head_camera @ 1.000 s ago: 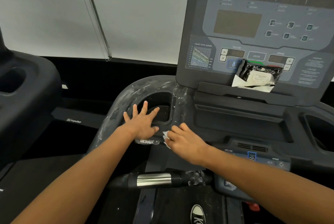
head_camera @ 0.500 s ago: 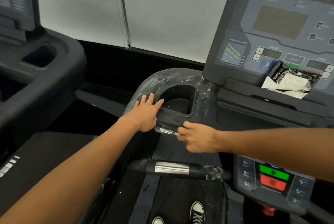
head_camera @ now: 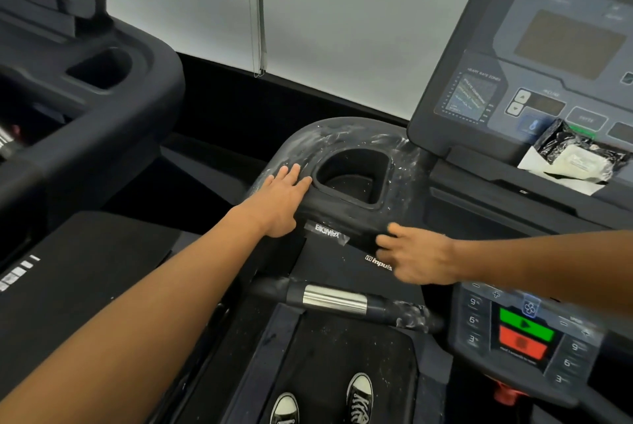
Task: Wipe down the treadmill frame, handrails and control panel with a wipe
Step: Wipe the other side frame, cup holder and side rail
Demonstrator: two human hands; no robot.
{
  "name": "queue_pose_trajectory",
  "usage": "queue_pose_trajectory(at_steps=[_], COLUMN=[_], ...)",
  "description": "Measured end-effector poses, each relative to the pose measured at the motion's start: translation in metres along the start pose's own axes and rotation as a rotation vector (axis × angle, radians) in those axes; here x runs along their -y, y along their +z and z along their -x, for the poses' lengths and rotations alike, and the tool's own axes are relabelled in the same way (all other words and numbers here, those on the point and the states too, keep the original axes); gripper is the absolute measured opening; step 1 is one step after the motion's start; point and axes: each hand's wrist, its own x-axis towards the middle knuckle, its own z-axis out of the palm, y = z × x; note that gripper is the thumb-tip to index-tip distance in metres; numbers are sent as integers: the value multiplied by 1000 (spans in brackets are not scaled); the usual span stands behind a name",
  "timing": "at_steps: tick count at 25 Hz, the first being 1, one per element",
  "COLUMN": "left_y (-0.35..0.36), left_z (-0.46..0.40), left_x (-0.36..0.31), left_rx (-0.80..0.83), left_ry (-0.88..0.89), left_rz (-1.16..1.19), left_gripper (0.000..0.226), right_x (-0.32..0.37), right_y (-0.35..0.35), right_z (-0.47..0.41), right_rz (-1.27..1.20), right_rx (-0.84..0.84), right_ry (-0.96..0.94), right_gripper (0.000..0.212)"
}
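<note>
Treadmill frame (head_camera: pixel 346 142) touched by both hands beside the cup well (head_camera: pixel 352 180).

The left hand (head_camera: pixel 281 204) is laid flat, fingers straight, at the well's 9 o'clock. The right hand (head_camera: pixel 416 254), blurred, is held at the well's 5 o'clock; whether a wipe is gripped cannot be told. A wipe pack (head_camera: pixel 575 156) is propped against the panel (head_camera: pixel 548 57).

Treadmill console ledge (head_camera: pixel 486 180), black wipe packet (head_camera: pixel 579 154) resting on it, against panel.
</note>
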Motion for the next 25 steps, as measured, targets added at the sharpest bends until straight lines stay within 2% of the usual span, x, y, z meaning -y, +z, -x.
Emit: queue_pose_trajectory(at_steps=[3, 6, 8, 11, 12, 14, 16, 19, 20, 22, 25], left_y=[-2, -7, -12, -14, -14, -14, -15, -15, -15, -16, -15], left_z=[1, 4, 6, 10, 12, 14, 14, 14, 14, 15, 15], left_x=[-4, -5, -4, -4, -3, 0, 4, 3, 0, -2, -3], left_rx=[19, 42, 37, 18, 15, 16, 19, 18, 18, 19, 38], left_ry=[-16, -20, -27, -43, -48, -51, -50, -45, -42, -46, -51], left_rz=[-15, -5, 57, 85, 76, 75, 81, 52, 41, 16, -19], left_gripper=[94, 94, 93, 94, 95, 96, 95, 94, 93, 93, 95], right_x=[-26, -51, -59, -51, -44, -28, -12, 16, 23, 22, -1], right_y=[-19, -47, -59, -57, -50, -27, -5, 2, 2, -8, -22], right_z=[-47, -87, -95, -94, -90, -68, -36, -4, -3, -14, -51], right_rz=[37, 33, -18, -94, -84, -29, -19, 41, 92, 157, 194], right_rx=[-219, -405, -449, -500, -488, -390, -251, 133, 204, 223, 37], right_ry=[89, 187, 259, 322, 297, 201, 120, 15, -18, -68, -90], right_gripper=[12, 7, 22, 27, 28, 16, 12, 13, 17, 19, 18])
